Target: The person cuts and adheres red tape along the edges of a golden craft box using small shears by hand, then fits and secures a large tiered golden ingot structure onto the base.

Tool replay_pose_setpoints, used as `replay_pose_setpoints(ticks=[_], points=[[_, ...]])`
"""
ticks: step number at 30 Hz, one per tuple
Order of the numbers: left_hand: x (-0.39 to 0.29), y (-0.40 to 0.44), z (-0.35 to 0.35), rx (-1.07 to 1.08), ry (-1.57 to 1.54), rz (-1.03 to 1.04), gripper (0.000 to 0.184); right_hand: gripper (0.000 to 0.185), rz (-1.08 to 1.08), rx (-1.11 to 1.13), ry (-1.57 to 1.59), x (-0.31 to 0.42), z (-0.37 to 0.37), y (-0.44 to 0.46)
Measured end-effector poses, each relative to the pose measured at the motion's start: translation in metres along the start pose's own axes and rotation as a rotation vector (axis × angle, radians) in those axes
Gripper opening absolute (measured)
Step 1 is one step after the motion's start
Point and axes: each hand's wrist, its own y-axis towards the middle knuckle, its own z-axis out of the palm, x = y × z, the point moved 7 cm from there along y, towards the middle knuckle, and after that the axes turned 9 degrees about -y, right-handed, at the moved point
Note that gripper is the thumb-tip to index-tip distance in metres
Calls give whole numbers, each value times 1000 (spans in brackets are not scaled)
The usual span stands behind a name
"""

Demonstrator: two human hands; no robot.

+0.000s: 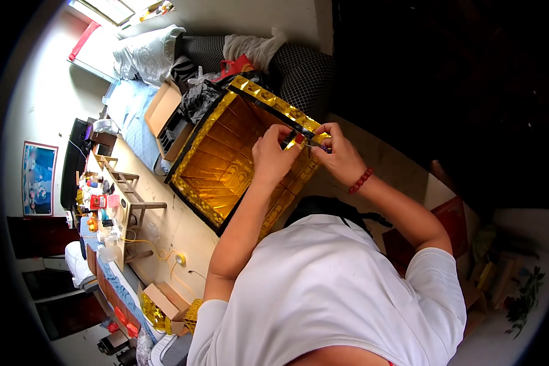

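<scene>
A large open box, lined with shiny gold foil and trimmed in black along its rim, stands tilted in view before me. At its right corner, my left hand is closed in a pinch over the dark rim. A small red piece shows beside its fingertips. My right hand, wearing a red bead bracelet, is also closed, with thumb and finger together at the same corner. Something thin with a dark, purplish end pokes out from it, too small to name. The two hands are close together but apart.
An open cardboard box and black plastic bags lie beyond the gold box, next to a patterned sofa. Wooden stools and a cluttered table stand left. A yellow cord reel and another carton are on the floor.
</scene>
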Motion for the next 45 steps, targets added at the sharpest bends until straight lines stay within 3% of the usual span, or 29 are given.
replay_pose_setpoints(ticks=[4, 26, 45], points=[[-2, 3, -1, 44, 117, -30, 28, 35, -4, -19, 0, -2, 3, 2], [8, 9, -1, 63, 75, -48, 34, 36, -32, 26, -1, -4, 6, 5], [28, 16, 4, 87, -107, -129, 30, 33, -136, 11, 50, 5, 6, 6]])
